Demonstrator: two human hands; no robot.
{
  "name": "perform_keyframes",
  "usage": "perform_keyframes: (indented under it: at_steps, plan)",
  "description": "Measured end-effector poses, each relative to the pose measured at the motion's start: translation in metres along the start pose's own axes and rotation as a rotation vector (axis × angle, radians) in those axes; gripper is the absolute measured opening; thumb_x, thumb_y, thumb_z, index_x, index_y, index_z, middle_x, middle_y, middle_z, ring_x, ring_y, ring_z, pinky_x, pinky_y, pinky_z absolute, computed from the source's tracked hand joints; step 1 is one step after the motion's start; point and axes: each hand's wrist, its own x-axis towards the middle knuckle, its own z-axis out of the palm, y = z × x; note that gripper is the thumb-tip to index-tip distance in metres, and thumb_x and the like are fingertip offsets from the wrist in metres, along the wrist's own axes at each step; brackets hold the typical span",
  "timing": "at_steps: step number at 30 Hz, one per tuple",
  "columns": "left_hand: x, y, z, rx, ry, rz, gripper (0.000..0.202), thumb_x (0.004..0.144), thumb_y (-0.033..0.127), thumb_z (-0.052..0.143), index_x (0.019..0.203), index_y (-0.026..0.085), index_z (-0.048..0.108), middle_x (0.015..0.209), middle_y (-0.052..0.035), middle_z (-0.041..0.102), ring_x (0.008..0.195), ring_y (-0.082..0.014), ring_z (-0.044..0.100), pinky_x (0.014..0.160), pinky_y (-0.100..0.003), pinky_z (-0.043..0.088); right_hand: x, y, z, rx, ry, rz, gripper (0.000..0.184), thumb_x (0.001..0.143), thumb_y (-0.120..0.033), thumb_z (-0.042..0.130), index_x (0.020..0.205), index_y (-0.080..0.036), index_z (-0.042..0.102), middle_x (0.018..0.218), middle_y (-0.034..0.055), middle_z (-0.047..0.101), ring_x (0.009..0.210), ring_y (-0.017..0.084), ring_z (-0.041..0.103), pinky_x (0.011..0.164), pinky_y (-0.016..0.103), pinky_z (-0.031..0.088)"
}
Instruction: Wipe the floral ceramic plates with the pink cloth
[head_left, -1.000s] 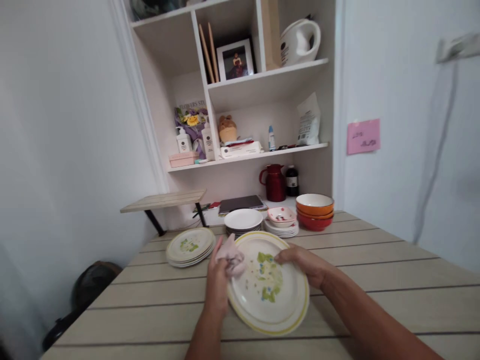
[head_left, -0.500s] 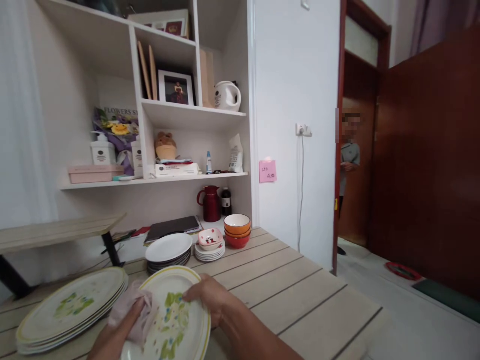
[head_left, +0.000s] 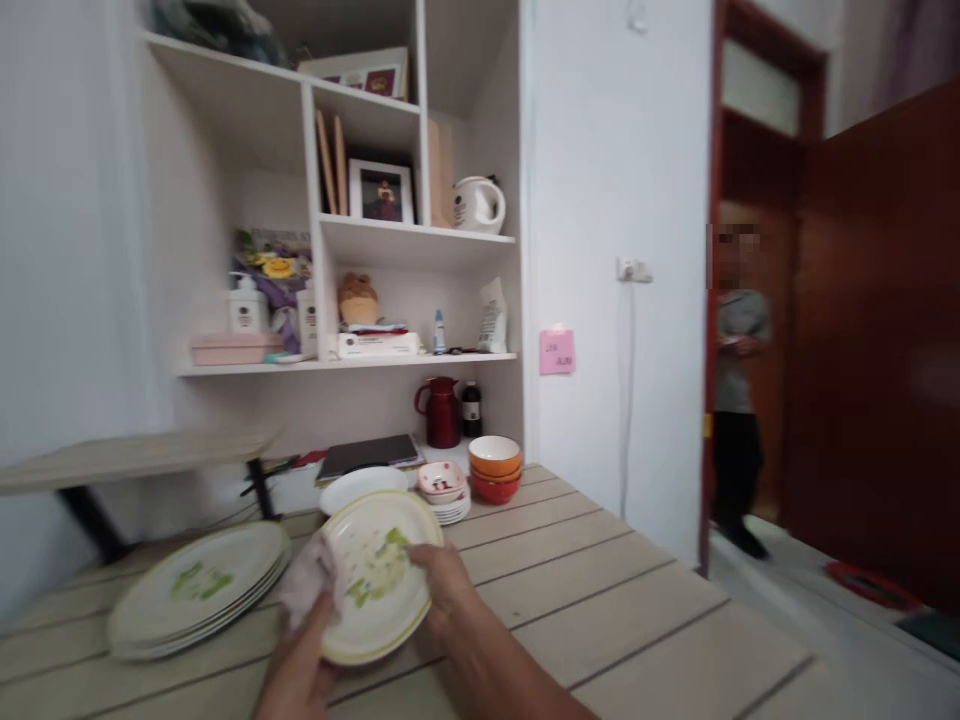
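A cream plate (head_left: 379,575) with a yellow-green rim and green floral print is held tilted above the wooden table (head_left: 600,610). My right hand (head_left: 448,585) grips its right edge, fingers curled over the face. My left hand (head_left: 304,655) is closed on a pale pink cloth (head_left: 313,580) pressed against the plate's left side. A stack of matching plates (head_left: 199,600) lies just left of my hands.
Behind stand a stack of white plates (head_left: 360,488), small dishes with a patterned bowl (head_left: 442,490), orange and red bowls (head_left: 495,468), a red jug (head_left: 442,412) and shelving. A person (head_left: 739,390) stands in the doorway at right.
The view has swung right and risen, so the doorway and person now show. The plate is raised and tilted more upright, with the cloth still on its left side.
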Motion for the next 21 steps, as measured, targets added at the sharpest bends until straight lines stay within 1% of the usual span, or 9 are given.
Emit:
perform_keyframes:
  at_steps: [2, 4, 7, 10, 12, 14, 16, 18, 21]
  plan:
    - [-0.008, -0.003, 0.011, -0.058, -0.085, 0.048, 0.062, 0.065, 0.037, 0.077, 0.123, 0.031, 0.056, 0.113, -0.0075, 0.072, 0.117, -0.0324, 0.058, 0.089, -0.045, 0.055, 0.000, 0.005, -0.004, 0.023, 0.004, -0.030, 0.047, 0.065, -0.008, 0.055, 0.111, -0.009, 0.059, 0.078, 0.0089, 0.076, 0.077, 0.026, 0.072, 0.080, 0.044, 0.056]
    - [-0.006, -0.005, 0.014, -0.073, -0.070, 0.094, 0.056, 0.069, 0.040, 0.074, 0.122, 0.031, 0.058, 0.118, -0.0067, 0.070, 0.119, -0.0315, 0.057, 0.091, -0.044, 0.054, 0.002, 0.009, -0.007, 0.040, -0.015, -0.057, 0.051, 0.070, -0.011, 0.058, 0.120, -0.012, 0.056, 0.088, 0.0075, 0.077, 0.085, 0.024, 0.072, 0.086, 0.039, 0.055]
    - [0.002, -0.006, 0.007, -0.102, -0.055, 0.129, 0.052, 0.075, 0.043, 0.069, 0.123, 0.028, 0.057, 0.126, -0.0078, 0.065, 0.121, -0.0291, 0.056, 0.096, -0.044, 0.051, 0.004, 0.008, -0.012, 0.033, -0.074, -0.047, 0.060, 0.069, -0.014, 0.065, 0.128, -0.014, 0.052, 0.095, 0.0083, 0.076, 0.089, 0.025, 0.071, 0.088, 0.039, 0.054]
    - [0.004, 0.000, -0.004, -0.193, -0.194, 0.038, 0.055, 0.076, 0.053, 0.064, 0.123, 0.025, 0.058, 0.126, -0.0099, 0.064, 0.122, -0.0282, 0.054, 0.098, -0.044, 0.047, 0.002, 0.001, -0.019, 0.002, -0.158, -0.007, 0.062, 0.066, -0.013, 0.069, 0.126, -0.012, 0.054, 0.100, 0.0125, 0.075, 0.090, 0.029, 0.071, 0.088, 0.044, 0.054]
    - [0.001, 0.007, -0.012, -0.169, -0.298, -0.056, 0.058, 0.075, 0.059, 0.061, 0.121, 0.022, 0.060, 0.122, -0.0124, 0.066, 0.120, -0.0296, 0.056, 0.096, -0.045, 0.047, 0.001, -0.006, -0.023, -0.068, -0.223, 0.021, 0.061, 0.067, -0.012, 0.069, 0.126, -0.011, 0.053, 0.100, 0.0137, 0.075, 0.088, 0.029, 0.071, 0.088, 0.046, 0.054]
    - [-0.001, 0.014, -0.019, -0.087, -0.323, -0.092, 0.055, 0.074, 0.052, 0.066, 0.121, 0.022, 0.060, 0.119, -0.0124, 0.068, 0.114, -0.0294, 0.060, 0.092, -0.044, 0.049, 0.001, -0.013, -0.028, -0.091, -0.213, 0.038, 0.060, 0.068, -0.011, 0.067, 0.127, -0.011, 0.053, 0.096, 0.0137, 0.076, 0.086, 0.030, 0.072, 0.088, 0.048, 0.053]
    - [-0.002, 0.017, -0.025, -0.013, -0.267, -0.027, 0.054, 0.071, 0.033, 0.072, 0.122, 0.024, 0.058, 0.116, -0.0095, 0.068, 0.103, -0.0257, 0.063, 0.086, -0.040, 0.050, 0.003, -0.020, -0.034, -0.094, -0.186, 0.046, 0.060, 0.071, -0.011, 0.065, 0.128, -0.010, 0.050, 0.094, 0.0138, 0.076, 0.086, 0.030, 0.072, 0.089, 0.049, 0.053]
    - [-0.001, 0.019, -0.029, 0.002, -0.210, 0.069, 0.059, 0.067, 0.018, 0.070, 0.124, 0.026, 0.056, 0.113, -0.0062, 0.069, 0.093, -0.0204, 0.065, 0.081, -0.034, 0.050, 0.006, -0.029, -0.041, -0.097, -0.178, 0.050, 0.059, 0.073, -0.013, 0.063, 0.130, -0.010, 0.048, 0.096, 0.0143, 0.075, 0.088, 0.030, 0.071, 0.090, 0.049, 0.052]
    - [-0.001, 0.020, -0.032, -0.056, -0.227, 0.095, 0.058, 0.068, 0.015, 0.065, 0.125, 0.027, 0.055, 0.112, -0.0046, 0.068, 0.087, -0.0166, 0.064, 0.079, -0.033, 0.051, 0.008, -0.040, -0.050, -0.114, -0.206, 0.044, 0.058, 0.075, -0.015, 0.062, 0.131, -0.012, 0.048, 0.100, 0.0142, 0.075, 0.090, 0.030, 0.071, 0.091, 0.049, 0.052]
